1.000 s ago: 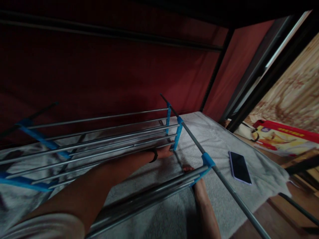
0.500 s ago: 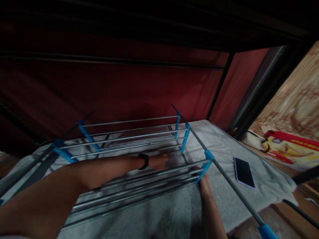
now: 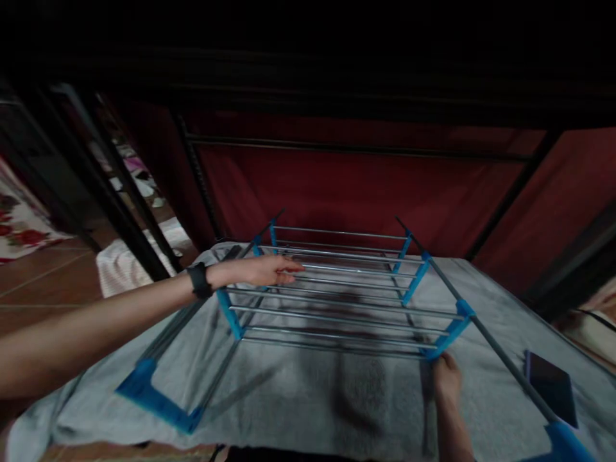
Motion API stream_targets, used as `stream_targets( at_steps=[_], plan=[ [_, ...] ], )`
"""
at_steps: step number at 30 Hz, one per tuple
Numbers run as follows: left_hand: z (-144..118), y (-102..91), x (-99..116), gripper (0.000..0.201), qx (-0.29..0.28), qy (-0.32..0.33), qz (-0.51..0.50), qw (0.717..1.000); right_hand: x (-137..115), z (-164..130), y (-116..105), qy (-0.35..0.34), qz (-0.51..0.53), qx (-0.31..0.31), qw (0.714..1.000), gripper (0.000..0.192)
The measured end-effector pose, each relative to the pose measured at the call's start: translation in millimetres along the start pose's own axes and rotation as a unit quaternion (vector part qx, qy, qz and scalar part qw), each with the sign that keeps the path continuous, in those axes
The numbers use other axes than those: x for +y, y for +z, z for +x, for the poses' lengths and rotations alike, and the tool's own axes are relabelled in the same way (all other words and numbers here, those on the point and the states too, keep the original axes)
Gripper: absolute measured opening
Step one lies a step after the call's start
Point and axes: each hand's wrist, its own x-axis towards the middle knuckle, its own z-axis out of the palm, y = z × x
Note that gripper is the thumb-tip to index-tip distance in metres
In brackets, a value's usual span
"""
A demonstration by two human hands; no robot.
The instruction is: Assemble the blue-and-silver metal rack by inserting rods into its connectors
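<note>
On the grey blanket (image 3: 312, 398) of the bed lies a metal rack (image 3: 337, 295) with blue joints, flat under a dark red wall (image 3: 366, 186). The left hand (image 3: 262, 269) hovers over its far rails, fingers loosely extended, grip empty. The right hand (image 3: 446, 375) clasps the near right corner joint. A phone (image 3: 551, 385) rests just beside the rack's right pole.
</note>
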Motion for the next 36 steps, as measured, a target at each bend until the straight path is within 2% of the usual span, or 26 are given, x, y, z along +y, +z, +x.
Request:
stream_targets(
  at_steps=[3,6,8,9,12,15,18,21,28,32,36],
  plan=[
    [-60.3,-29.0,-12.9,0.052,0.135,-0.028,0.003,0.990,4.1,-21.8,-12.4,-0.025,-0.044,-0.051,0.997,0.054],
    [-123.7,-33.6,-51.1,0.066,0.278,-0.110,-0.084,0.950,7.5,-43.1,-21.2,-0.086,-0.096,-0.072,0.989,0.060],
    [-163.8,-17.6,-86.9,0.073,0.338,-0.171,-0.160,0.912,7.7,-59.1,-20.7,-0.128,-0.129,-0.052,0.982,0.062],
    [-180.9,-4.1,-105.7,0.074,0.349,-0.191,-0.192,0.897,6.9,-68.5,-17.8,-0.150,-0.140,-0.037,0.978,0.062],
    [-211.9,49.3,-154.6,0.072,0.331,-0.224,-0.264,0.878,0.7,-104.5,0.8,-0.238,-0.122,-0.029,0.963,0.056],
    [-209.3,100.2,-181.1,0.063,0.299,-0.196,-0.242,0.902,-11.2,-148.0,27.2,-0.310,-0.060,-0.122,0.941,0.048],
    [-186.4,128.4,-193.1,0.046,0.282,-0.173,-0.213,0.919,-27.4,-187.1,48.8,-0.344,-0.015,-0.208,0.916,0.044],
    [-163.6,135.4,-206.5,0.026,0.284,-0.173,-0.177,0.926,-43.1,-211.4,59.3,-0.339,-0.010,-0.242,0.909,0.044],
    [-142.9,138.4,-234.6,0.020,0.279,-0.163,-0.145,0.935,-57.0,-220.1,60.5,-0.340,-0.028,-0.235,0.910,0.044],
    [-142.4,146.0,-236.4,0.021,0.275,-0.159,-0.145,0.937,-71.9,-223.2,70.3,-0.390,-0.054,-0.206,0.896,0.048],
    [-150.4,155.4,-233.1,0.022,0.271,-0.156,-0.146,0.938,-101.4,-231.5,93.9,-0.457,-0.096,-0.195,0.863,0.054]
  ],
)
